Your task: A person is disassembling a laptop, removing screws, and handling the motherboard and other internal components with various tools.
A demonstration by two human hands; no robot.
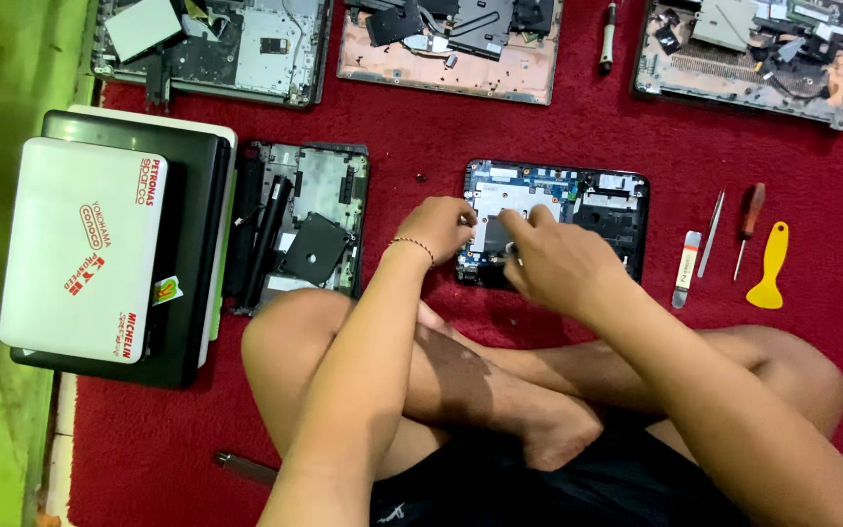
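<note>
Head view, looking down at crossed bare legs on a red carpet (558, 127).

Left hand (438, 226): grip curled, fingertips down on the left edge of the small opened laptop (609, 200); cannot tell whether anything is pinched. Thin bracelet (412, 244) at the wrist.

Right hand (558, 262): grip half-closed over the middle of the same laptop, fingers bent around something small and pale near the board; too blurred to name, so grasp or mere touch not certain.

Opened laptop: lying flat on the carpet just ahead of the knees, cover off, blue circuit board and silver plates exposed, black frame around. Lower left part hidden by both hands.

Around: second opened laptop base (300, 224) just to the left, dark, with a round fan. Further left, a stack of closed laptops (119, 254), white one with stickers on top. Three more stripped laptop shells along the top edge. To the right, well apart from the hands: white flat pry tool (687, 265), metal tweezers (712, 232), red-handled screwdriver (747, 226), yellow plastic scraper (770, 268). Another screwdriver (608, 34) at the top. Dark tool (244, 466) on the carpet beside the left knee.
</note>
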